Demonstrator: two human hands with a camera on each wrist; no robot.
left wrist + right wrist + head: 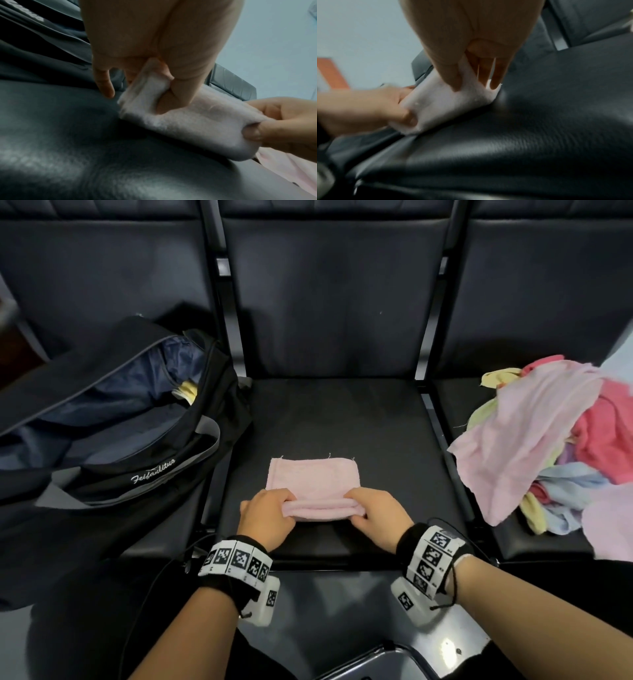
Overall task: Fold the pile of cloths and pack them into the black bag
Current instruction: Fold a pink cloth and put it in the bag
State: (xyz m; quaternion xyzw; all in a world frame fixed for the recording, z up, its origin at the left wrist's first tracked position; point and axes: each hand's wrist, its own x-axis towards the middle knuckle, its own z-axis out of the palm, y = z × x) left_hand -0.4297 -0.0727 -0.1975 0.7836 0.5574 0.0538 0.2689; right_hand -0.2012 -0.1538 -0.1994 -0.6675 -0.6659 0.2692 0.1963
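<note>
Both hands pinching the near fold of a pink cloth on the middle seat.

Nearest me, my left hand (265, 517) and right hand (378, 515) each grip an end of the pink cloth (313, 479); fingers (173, 93) curled, thumbs pressing into its doubled near edge, lifted just off the black seat (342, 419). The far part of the cloth lies flat. Farther left, the black bag (113, 422) sits unzipped, something yellow inside. Right, on the next seat, the pile of cloths (555, 446), pink, red, blue, yellow.
</note>
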